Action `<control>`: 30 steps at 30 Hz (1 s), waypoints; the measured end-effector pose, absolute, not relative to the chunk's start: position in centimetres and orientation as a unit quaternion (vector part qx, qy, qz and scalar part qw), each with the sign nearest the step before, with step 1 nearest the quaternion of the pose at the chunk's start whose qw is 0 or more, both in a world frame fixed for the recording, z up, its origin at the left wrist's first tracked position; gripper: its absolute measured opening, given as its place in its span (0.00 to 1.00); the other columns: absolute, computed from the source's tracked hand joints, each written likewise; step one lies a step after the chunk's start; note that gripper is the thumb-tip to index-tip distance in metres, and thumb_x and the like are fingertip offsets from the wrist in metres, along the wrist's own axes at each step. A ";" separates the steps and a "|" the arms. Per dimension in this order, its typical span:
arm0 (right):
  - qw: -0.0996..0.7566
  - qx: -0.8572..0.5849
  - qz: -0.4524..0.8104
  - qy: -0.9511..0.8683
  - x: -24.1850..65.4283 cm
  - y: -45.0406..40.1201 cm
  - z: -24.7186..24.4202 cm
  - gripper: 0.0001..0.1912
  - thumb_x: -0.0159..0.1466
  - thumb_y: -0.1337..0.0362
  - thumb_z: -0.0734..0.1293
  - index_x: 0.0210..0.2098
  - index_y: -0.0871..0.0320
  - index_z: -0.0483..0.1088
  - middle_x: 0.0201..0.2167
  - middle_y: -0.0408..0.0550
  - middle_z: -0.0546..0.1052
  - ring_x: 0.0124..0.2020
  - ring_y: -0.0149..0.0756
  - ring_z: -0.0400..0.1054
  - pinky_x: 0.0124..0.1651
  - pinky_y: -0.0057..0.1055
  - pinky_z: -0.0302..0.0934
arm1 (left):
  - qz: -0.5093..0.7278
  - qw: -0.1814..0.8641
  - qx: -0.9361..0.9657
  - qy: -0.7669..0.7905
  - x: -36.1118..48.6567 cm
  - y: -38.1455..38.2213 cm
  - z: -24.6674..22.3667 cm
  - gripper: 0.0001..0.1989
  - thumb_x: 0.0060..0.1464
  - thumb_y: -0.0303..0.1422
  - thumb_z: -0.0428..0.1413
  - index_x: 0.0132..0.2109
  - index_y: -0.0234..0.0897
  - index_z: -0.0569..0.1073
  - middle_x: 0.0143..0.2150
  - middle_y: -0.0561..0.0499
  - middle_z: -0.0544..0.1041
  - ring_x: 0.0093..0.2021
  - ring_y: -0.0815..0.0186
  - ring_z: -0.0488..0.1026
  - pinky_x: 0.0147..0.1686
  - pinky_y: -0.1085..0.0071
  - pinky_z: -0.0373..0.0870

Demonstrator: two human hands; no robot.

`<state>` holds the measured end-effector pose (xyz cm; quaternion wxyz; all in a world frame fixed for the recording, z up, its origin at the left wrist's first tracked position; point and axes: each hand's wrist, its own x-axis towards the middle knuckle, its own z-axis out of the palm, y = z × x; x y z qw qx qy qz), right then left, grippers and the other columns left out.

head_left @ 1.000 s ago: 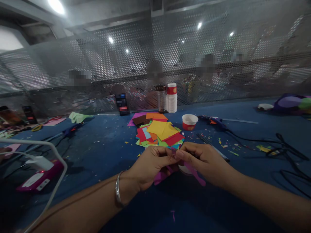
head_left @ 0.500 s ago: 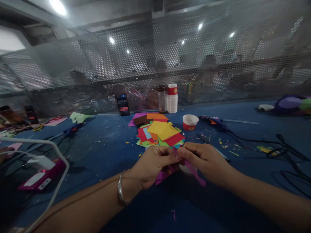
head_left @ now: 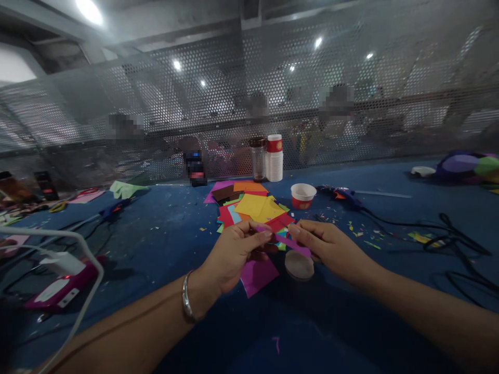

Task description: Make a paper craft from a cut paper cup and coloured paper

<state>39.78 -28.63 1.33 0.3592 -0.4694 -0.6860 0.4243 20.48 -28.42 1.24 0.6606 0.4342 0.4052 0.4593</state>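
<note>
A narrow purple paper strip [head_left: 289, 242] stretches between my two hands. Its left end is pinched in my left hand [head_left: 237, 249], which wears a silver bangle on the wrist. My right hand [head_left: 327, 245] is closed around the strip's other side, thumb against fingers. Beneath my left hand lies a larger purple sheet [head_left: 259, 275], partly covered by the fingers. A round greyish disc [head_left: 299, 266] rests on the table just below the strip. Behind my hands is a pile of coloured paper [head_left: 255, 205], yellow and red uppermost.
A red and white paper cup [head_left: 303, 197] stands behind my right hand. Farther back are a cup stack [head_left: 275, 163] and a clear jar [head_left: 258, 161]. Blue glue guns [head_left: 346, 197] [head_left: 115, 209] lie at both sides, with cables. A magenta power strip [head_left: 64, 291] sits left.
My hands have moved apart, and the purple strip between them is now stretched out and visible. The round disc and the purple sheet are less covered than before.
</note>
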 end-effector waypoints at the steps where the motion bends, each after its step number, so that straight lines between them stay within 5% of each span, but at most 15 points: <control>1: 0.361 -0.467 0.436 -0.680 39.8 -28.6 1.3 0.27 0.60 0.39 0.63 0.23 0.55 0.59 0.19 0.35 0.54 0.20 0.26 0.46 0.21 0.26 0.41 | 0.469 0.655 0.431 0.407 20.5 -28.4 1.3 0.15 0.42 0.32 0.69 0.34 0.33 0.73 0.30 0.51 0.80 0.28 0.69 0.78 0.26 0.77 0.68; 7: 0.368 -0.481 0.414 -0.679 40.2 -28.5 1.8 0.24 0.57 0.42 0.68 0.24 0.56 0.63 0.18 0.34 0.55 0.20 0.26 0.45 0.22 0.27 0.42 | 0.473 0.642 0.434 0.419 20.5 -28.5 1.4 0.12 0.43 0.30 0.67 0.32 0.34 0.71 0.30 0.50 0.79 0.31 0.66 0.78 0.30 0.73 0.70; 13: 0.384 -0.483 0.439 -0.653 40.3 -28.5 2.3 0.20 0.55 0.45 0.71 0.26 0.56 0.67 0.17 0.33 0.53 0.20 0.27 0.46 0.23 0.28 0.43 | 0.419 0.587 0.558 0.411 20.2 -28.4 1.1 0.09 0.42 0.25 0.65 0.28 0.34 0.70 0.27 0.55 0.74 0.27 0.73 0.68 0.30 0.75 0.65; 24: 0.378 -0.442 0.431 -0.690 40.1 -28.5 2.3 0.21 0.56 0.46 0.69 0.23 0.57 0.64 0.21 0.38 0.61 0.24 0.29 0.54 0.27 0.28 0.50 | 0.288 0.586 0.673 0.348 19.8 -29.2 1.4 0.17 0.45 0.28 0.63 0.45 0.38 0.77 0.30 0.55 0.70 0.27 0.71 0.62 0.28 0.73 0.59; 30: 0.410 -0.480 0.375 -0.679 40.4 -28.6 2.4 0.23 0.59 0.42 0.66 0.28 0.57 0.68 0.21 0.38 0.59 0.22 0.28 0.48 0.24 0.28 0.43 | 0.339 0.596 0.639 0.350 19.8 -29.2 1.6 0.23 0.47 0.29 0.64 0.53 0.40 0.77 0.34 0.51 0.73 0.29 0.70 0.61 0.30 0.72 0.59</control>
